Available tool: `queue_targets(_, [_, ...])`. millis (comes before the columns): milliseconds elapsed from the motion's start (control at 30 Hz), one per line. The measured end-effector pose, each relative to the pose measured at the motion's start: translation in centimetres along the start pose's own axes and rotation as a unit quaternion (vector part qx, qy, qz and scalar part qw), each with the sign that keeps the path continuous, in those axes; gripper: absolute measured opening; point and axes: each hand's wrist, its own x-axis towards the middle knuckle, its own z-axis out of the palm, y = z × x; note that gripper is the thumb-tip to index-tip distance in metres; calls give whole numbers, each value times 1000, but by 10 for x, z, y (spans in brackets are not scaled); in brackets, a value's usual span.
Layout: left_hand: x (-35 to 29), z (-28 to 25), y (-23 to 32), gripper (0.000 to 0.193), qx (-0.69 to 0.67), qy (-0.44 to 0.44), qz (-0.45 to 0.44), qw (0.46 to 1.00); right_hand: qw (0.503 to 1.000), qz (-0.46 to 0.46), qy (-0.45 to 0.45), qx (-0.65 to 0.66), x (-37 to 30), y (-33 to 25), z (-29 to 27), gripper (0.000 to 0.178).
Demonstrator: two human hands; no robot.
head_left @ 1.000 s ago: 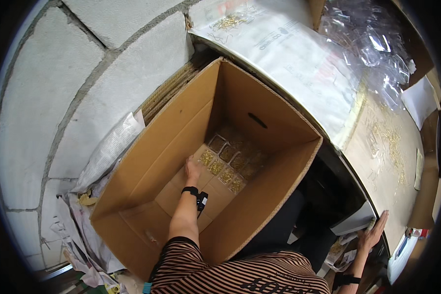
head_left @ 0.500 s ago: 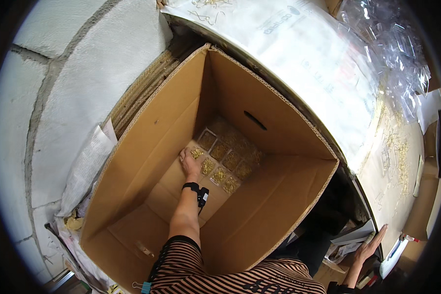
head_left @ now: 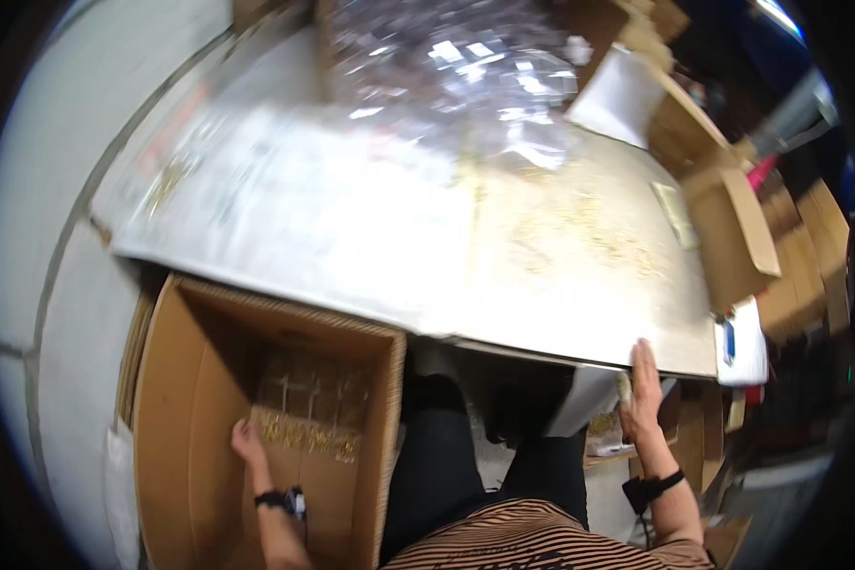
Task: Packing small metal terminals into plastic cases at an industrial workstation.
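Note:
My left hand (head_left: 247, 442) is down inside a deep cardboard box (head_left: 176, 465), beside its left wall. Close to its fingers is a row of small clear packs filled with gold-coloured pieces (head_left: 309, 437). Behind that row, more clear packs (head_left: 313, 389) lie on the bottom of the box in shadow. The left fingers are blurred, so their grip does not show. At the table's front edge, my right hand (head_left: 643, 399) rests with its fingers stretched out and pointing away, and nothing shows in it.
Loose gold-coloured wire pieces (head_left: 579, 228) are scattered over the table (head_left: 503, 294). A heap of clear plastic cases (head_left: 446, 76) stands at the back. Opened cardboard boxes (head_left: 722, 228) line the right side, and a pale block wall (head_left: 76, 361) rises at the left.
The view has swung right, so the box now appears lower left and more of the table shows. My left hand stays in the box near the packs; my right hand remains at the table edge.

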Motion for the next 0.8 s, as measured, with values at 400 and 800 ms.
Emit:
queue_targets(400, [-72,60,510,12,-73,-332,248,907,979,127,34,155,171,181,50,59])
queue_targets(800, [-146,264,561,28,202,-259,372,868,967,-51,-97,229,114,40,4,58])
